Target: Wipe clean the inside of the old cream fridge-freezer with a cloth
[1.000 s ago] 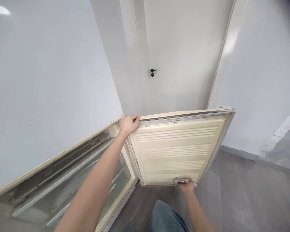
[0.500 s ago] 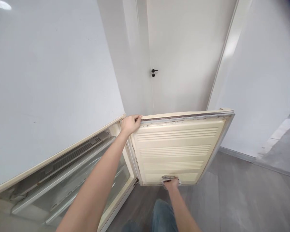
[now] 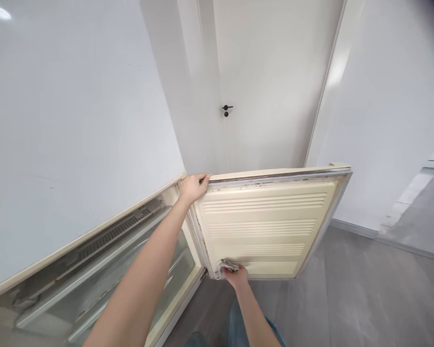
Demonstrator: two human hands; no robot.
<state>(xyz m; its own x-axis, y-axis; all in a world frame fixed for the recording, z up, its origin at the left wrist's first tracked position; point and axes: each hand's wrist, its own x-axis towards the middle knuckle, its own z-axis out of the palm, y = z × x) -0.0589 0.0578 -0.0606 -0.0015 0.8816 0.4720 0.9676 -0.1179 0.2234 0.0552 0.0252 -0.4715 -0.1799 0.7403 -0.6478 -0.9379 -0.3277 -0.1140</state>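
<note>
A cream fridge door [image 3: 271, 224] stands swung open, its ribbed inner panel facing me. My left hand [image 3: 193, 185] grips the door's top edge at the hinge corner. My right hand [image 3: 235, 275] presses a crumpled grey-white cloth [image 3: 223, 266] against the door's lower left corner, by the dirty seal. The open fridge compartment [image 3: 104, 270] with glass shelves lies at lower left.
A white room door with a black handle [image 3: 226, 109] is behind the fridge door. White walls stand left and right. Grey floor [image 3: 361, 299] spreads to the right, with a skirting board along the wall. My jeans-clad leg [image 3: 238, 332] shows at the bottom.
My right hand has slid the cloth leftward along the door's bottom edge, from right of centre to the lower left corner. My left hand has stayed on the top edge.
</note>
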